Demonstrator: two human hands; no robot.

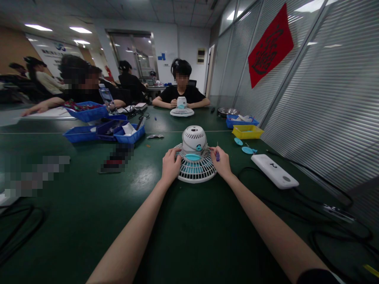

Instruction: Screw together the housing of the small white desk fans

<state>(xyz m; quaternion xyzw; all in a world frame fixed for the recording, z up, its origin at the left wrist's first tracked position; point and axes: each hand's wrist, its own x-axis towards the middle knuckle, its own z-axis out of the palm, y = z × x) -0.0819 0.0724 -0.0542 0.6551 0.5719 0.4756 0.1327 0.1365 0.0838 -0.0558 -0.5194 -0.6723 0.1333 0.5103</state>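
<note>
A small white fan (194, 139) sits grille-down on the green table in front of me, its rounded motor housing on top. Blue blades show through the white grille (197, 177). My left hand (171, 165) grips the grille's left side, with the thumb toward the front and the fingers reaching behind. On the right side, my right hand (222, 162) holds a screwdriver (218, 156) with a purple handle, its thin shaft pointing up. The fingertips of that hand also touch the grille's right edge.
Blue trays (130, 136) with parts stand at the left. To the right are a yellow tray (247, 132), light-blue round pieces (248, 150), a white power bank (274, 171) and black cables (325, 232). A person (181, 88) across the table holds a similar fan (181, 112).
</note>
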